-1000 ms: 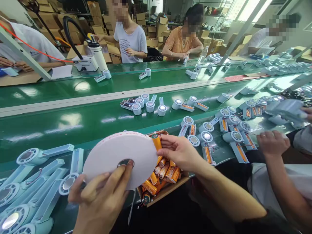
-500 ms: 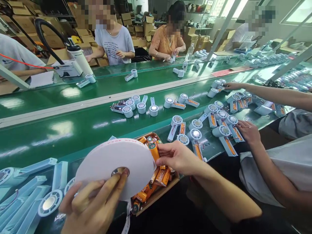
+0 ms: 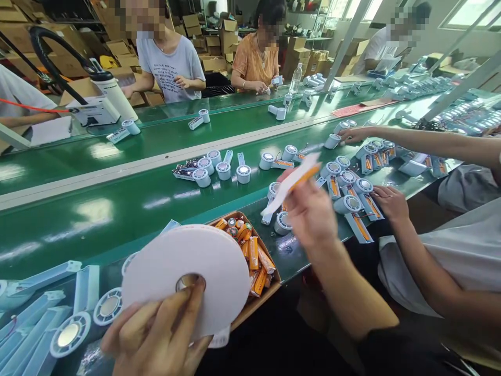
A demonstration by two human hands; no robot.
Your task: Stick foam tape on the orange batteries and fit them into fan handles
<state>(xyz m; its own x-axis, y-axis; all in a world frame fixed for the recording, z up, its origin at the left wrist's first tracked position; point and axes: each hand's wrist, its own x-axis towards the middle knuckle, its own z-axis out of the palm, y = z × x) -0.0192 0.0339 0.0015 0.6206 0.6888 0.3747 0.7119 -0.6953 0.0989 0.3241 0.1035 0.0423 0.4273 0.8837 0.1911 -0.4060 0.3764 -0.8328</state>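
Observation:
My left hand [image 3: 156, 334] grips a large roll of white tape [image 3: 219, 277], with fingers hooked into its centre hole. Raised above the bench, my right hand [image 3: 313, 216] pinches an orange battery [image 3: 310, 173] with a strip of white tape [image 3: 287, 187] along it, slightly blurred. The strip's lower end sticks out past the battery. Behind the roll, and partly hidden by it, stands a cardboard box [image 3: 276, 284] of orange batteries [image 3: 254, 253]. Pale blue fan-like housings [image 3: 76, 334] with handles lie left of my left hand.
A green conveyor belt [image 3: 129, 206] crosses ahead, carrying several blue housings [image 3: 223, 169]. To the right, a co-worker's hands [image 3: 391, 203] are among more housings with orange batteries [image 3: 360, 227]. Other people sit across the line. A metal post [image 3: 344, 47] rises at the far side.
My right hand has lifted away from the roll and box, up and to the right, with the battery and a tape strip. The roll now faces me more squarely. The view shifted slightly.

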